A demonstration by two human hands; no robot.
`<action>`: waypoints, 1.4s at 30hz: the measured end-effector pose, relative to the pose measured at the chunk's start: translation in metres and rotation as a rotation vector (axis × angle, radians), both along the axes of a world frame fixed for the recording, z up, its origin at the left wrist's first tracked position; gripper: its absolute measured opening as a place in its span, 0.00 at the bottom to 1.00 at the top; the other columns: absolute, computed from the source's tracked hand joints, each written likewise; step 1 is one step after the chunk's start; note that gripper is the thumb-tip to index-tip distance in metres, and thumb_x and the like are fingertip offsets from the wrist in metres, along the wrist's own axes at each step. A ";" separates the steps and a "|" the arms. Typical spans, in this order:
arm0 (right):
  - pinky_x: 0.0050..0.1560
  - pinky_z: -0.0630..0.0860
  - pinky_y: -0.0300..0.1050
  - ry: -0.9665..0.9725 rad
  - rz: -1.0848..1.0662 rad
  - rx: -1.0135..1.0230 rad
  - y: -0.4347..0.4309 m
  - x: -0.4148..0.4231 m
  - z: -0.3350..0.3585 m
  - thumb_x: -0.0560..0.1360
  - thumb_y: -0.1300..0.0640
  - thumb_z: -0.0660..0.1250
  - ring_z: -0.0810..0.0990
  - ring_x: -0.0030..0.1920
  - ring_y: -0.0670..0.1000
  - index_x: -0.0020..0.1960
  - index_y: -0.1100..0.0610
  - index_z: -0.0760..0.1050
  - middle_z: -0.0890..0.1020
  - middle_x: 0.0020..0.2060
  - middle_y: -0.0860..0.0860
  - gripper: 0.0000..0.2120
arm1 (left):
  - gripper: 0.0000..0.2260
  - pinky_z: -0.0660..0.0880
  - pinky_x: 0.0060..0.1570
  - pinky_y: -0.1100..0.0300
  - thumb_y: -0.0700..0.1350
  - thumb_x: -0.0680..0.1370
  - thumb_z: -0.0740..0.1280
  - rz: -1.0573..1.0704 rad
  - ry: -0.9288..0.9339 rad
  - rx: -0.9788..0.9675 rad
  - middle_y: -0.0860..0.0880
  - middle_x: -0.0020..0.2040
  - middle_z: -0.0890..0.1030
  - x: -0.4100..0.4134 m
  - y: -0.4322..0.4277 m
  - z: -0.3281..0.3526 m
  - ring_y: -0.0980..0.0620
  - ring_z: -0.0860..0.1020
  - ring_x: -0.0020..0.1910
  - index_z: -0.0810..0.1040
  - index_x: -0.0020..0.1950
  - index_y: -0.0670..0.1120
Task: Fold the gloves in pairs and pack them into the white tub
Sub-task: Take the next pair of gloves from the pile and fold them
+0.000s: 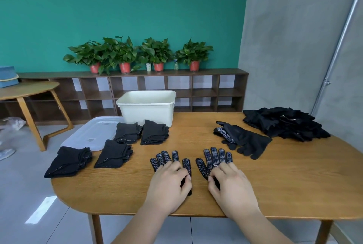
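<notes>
Wooden oval surface (275,185), front edge: left hand (169,181) curled, pinching the cuff of a black white-dotted knit glove (167,158); right hand (232,186) likewise on the matching second dotted glove (215,156). Both gloves lie flat, dots up, just apart. Risk: stacked askew, the fold slips open. At the left edge a folded black glove bundle (68,161) overhangs and a sleeve brush could drop it. Far edge: white plastic tub (147,106), inside mostly hidden.

teal wall (117,4) | grey wall (294,37) | brown cubby shelf (176,72) | 4 potted plants (155,51) | tiled floor (23,185)
</notes>
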State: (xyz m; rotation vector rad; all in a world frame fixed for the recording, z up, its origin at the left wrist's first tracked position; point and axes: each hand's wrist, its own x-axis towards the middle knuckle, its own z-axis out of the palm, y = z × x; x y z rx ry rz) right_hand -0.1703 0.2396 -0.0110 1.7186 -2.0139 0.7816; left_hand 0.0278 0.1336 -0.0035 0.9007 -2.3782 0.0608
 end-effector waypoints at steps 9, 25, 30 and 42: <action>0.50 0.74 0.43 -0.015 -0.001 0.039 -0.004 -0.002 -0.003 0.79 0.49 0.64 0.73 0.50 0.48 0.50 0.47 0.80 0.74 0.47 0.42 0.06 | 0.16 0.74 0.52 0.57 0.56 0.82 0.57 0.012 -0.074 -0.049 0.60 0.49 0.77 -0.002 0.002 0.000 0.56 0.76 0.49 0.85 0.52 0.56; 0.49 0.74 0.43 -0.027 -0.012 0.008 0.001 0.001 0.001 0.81 0.43 0.62 0.74 0.51 0.47 0.48 0.45 0.81 0.75 0.44 0.40 0.12 | 0.03 0.69 0.55 0.58 0.52 0.80 0.69 0.123 0.197 0.327 0.62 0.43 0.77 -0.019 0.019 0.004 0.61 0.73 0.49 0.80 0.46 0.60; 0.55 0.72 0.44 -0.025 0.176 0.099 0.006 0.001 0.004 0.83 0.30 0.54 0.72 0.56 0.45 0.56 0.40 0.81 0.75 0.49 0.36 0.22 | 0.05 0.76 0.49 0.54 0.49 0.78 0.73 -0.039 0.460 0.582 0.60 0.43 0.82 -0.014 0.015 0.000 0.57 0.77 0.44 0.81 0.44 0.60; 0.51 0.75 0.43 -0.441 0.217 0.121 0.004 -0.009 0.012 0.79 0.48 0.68 0.77 0.51 0.42 0.46 0.43 0.72 0.78 0.45 0.38 0.05 | 0.12 0.70 0.64 0.56 0.53 0.80 0.70 -0.025 0.352 0.398 0.64 0.52 0.76 -0.013 0.016 0.000 0.61 0.68 0.61 0.77 0.63 0.63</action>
